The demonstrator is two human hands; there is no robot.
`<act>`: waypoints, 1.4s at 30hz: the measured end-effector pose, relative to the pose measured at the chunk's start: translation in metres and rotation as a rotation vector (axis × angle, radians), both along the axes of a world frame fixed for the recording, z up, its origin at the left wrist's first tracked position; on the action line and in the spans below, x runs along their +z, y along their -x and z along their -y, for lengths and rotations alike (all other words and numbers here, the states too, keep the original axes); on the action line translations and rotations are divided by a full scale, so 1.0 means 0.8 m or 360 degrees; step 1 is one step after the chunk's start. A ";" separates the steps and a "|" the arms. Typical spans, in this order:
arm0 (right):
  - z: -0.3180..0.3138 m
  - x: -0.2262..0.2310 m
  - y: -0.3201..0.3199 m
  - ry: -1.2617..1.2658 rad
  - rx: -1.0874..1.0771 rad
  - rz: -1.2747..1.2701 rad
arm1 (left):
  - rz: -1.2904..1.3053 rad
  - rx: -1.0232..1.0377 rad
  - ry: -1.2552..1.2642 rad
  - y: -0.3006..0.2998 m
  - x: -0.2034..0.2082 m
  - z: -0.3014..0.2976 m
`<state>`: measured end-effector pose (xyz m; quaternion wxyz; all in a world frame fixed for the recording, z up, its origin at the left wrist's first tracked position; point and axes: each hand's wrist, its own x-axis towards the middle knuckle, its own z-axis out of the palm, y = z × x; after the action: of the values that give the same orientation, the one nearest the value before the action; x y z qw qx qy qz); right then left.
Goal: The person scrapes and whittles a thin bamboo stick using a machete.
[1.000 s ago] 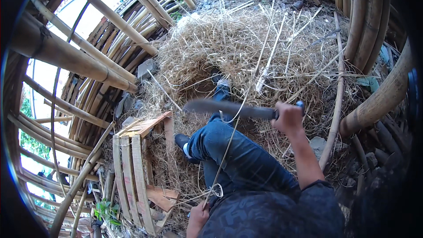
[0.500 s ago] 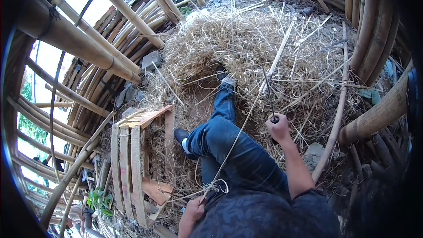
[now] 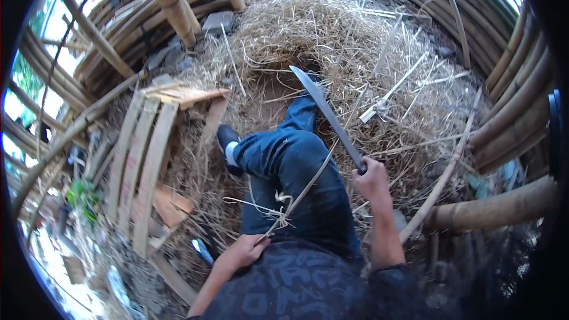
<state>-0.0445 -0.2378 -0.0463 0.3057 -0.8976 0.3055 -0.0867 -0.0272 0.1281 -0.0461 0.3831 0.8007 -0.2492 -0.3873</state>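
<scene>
My right hand (image 3: 372, 182) is closed round the dark handle of a long machete (image 3: 333, 120). Its blade slants up and to the left above my bent knee, broad side showing. Low in the view, my left hand (image 3: 250, 250) grips the near end of a thin bamboo strip (image 3: 312, 182). That strip runs up across my jeans (image 3: 296, 153) toward the right, passing beneath the machete. Thin curled shavings (image 3: 282, 218) hang from it just beyond my left fingers. The blade and the strip appear apart near my knee.
A slatted wooden crate (image 3: 137, 166) lies left of my legs. Ahead spreads a heap of dry bamboo shavings (image 3: 349, 29) with a pale split piece (image 3: 394, 96) on it. Bamboo poles (image 3: 169, 0) stand at left, and a thick one (image 3: 492, 204) lies at right.
The machete has swung from nearly edge-on and upright to leaning left with its flat side showing. The view has turned; my left hand still holds the strip, now with shavings plainly seen.
</scene>
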 end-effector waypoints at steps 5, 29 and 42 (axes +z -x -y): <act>-0.026 -0.008 -0.002 -0.0299 0.0132 0.0092 | -0.0193 0.0048 -0.0088 -0.004 -0.004 -0.001; -0.034 0.063 -0.088 0.0100 0.0152 -0.0167 | -0.0864 -0.0082 0.0530 -0.071 -0.072 0.023; -0.072 0.062 -0.088 -0.0216 0.0397 -0.0271 | -0.0782 -0.0197 0.0616 -0.111 -0.022 0.038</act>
<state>0.0259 -0.1799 0.0031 0.3472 -0.9099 0.2217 0.0490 0.0612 0.0978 -0.0634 0.5529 0.5788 -0.2664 -0.5370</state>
